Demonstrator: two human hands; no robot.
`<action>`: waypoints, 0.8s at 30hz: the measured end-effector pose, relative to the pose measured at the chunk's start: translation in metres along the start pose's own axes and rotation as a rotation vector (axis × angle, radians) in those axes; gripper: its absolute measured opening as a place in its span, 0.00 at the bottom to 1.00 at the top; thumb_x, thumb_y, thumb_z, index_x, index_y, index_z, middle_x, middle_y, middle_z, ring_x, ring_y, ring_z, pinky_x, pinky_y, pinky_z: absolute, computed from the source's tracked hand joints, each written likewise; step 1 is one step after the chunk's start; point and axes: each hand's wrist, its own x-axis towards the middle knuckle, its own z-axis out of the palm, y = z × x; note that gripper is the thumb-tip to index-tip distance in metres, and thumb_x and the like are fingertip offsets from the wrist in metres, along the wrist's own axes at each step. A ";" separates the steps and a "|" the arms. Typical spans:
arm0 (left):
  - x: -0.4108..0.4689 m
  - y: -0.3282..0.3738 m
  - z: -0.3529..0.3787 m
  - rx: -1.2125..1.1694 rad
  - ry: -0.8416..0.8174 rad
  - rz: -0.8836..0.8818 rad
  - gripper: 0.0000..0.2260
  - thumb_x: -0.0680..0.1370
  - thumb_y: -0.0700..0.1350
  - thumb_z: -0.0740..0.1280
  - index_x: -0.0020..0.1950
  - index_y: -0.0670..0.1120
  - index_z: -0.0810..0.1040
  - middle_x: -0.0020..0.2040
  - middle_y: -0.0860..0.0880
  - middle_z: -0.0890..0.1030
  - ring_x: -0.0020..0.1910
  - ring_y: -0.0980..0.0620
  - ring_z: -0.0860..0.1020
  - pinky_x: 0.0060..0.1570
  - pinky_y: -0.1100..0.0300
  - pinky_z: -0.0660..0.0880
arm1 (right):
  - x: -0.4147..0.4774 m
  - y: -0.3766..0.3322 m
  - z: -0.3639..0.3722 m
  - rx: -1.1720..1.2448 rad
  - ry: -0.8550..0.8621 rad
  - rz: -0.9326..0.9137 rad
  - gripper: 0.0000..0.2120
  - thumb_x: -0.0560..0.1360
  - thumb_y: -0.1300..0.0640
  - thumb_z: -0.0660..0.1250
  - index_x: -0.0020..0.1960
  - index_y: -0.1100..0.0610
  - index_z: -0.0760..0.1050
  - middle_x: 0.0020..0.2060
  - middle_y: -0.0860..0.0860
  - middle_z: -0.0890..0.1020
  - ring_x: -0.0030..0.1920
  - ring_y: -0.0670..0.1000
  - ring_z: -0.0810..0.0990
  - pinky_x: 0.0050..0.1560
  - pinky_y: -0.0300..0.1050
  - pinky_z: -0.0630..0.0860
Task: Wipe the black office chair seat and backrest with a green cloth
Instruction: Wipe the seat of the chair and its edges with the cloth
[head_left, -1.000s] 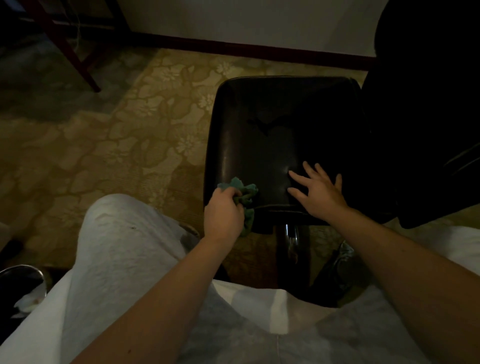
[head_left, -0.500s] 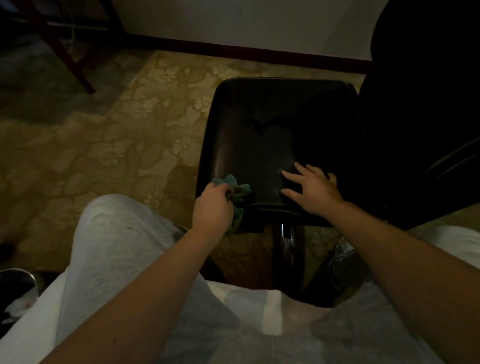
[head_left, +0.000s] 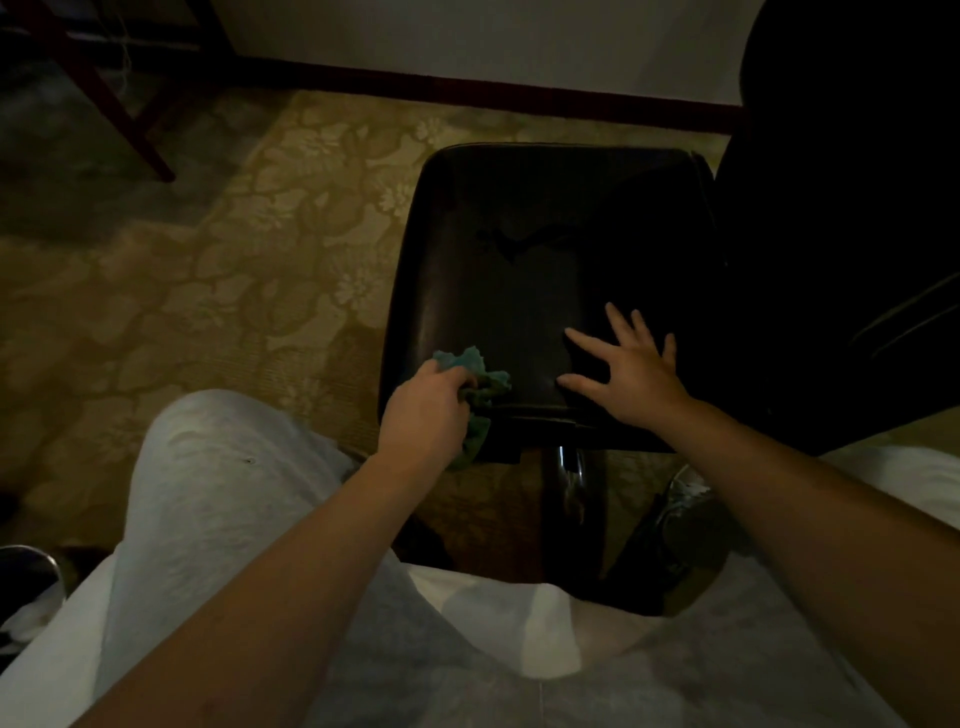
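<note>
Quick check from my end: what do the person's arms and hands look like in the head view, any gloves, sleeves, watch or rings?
Both forearms are bare up to the frame edge; no sleeve cuffs show. The left hand and right hand wear no gloves, and no watch, bracelet or ring is visible, though the light is dim. Below the arms, light grey trousers and a pale top show.

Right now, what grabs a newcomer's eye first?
The green cloth, bunched in the left hand at the near left corner of the black chair seat, is the one bright colour. Beside it, the right hand lies spread flat on the seat. Patterned gold carpet fills the left.
</note>
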 end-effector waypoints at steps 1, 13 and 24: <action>0.000 -0.002 0.000 0.012 0.008 -0.006 0.14 0.81 0.45 0.64 0.67 0.52 0.76 0.61 0.48 0.74 0.56 0.47 0.77 0.54 0.54 0.74 | 0.001 0.003 0.000 0.003 0.000 0.021 0.35 0.73 0.28 0.59 0.76 0.32 0.53 0.80 0.49 0.43 0.79 0.55 0.38 0.74 0.65 0.38; 0.011 0.031 0.011 0.023 0.054 -0.070 0.14 0.80 0.42 0.65 0.66 0.50 0.78 0.63 0.47 0.74 0.58 0.47 0.77 0.59 0.51 0.77 | 0.006 0.000 0.006 0.006 -0.011 0.061 0.37 0.72 0.25 0.56 0.77 0.33 0.50 0.80 0.50 0.42 0.78 0.56 0.36 0.74 0.67 0.36; 0.011 0.019 0.001 -0.024 0.026 -0.103 0.13 0.79 0.44 0.67 0.64 0.53 0.79 0.63 0.48 0.75 0.61 0.48 0.75 0.59 0.52 0.72 | 0.005 0.003 0.004 0.029 -0.034 0.043 0.37 0.72 0.25 0.56 0.77 0.33 0.50 0.80 0.50 0.41 0.78 0.55 0.36 0.73 0.67 0.35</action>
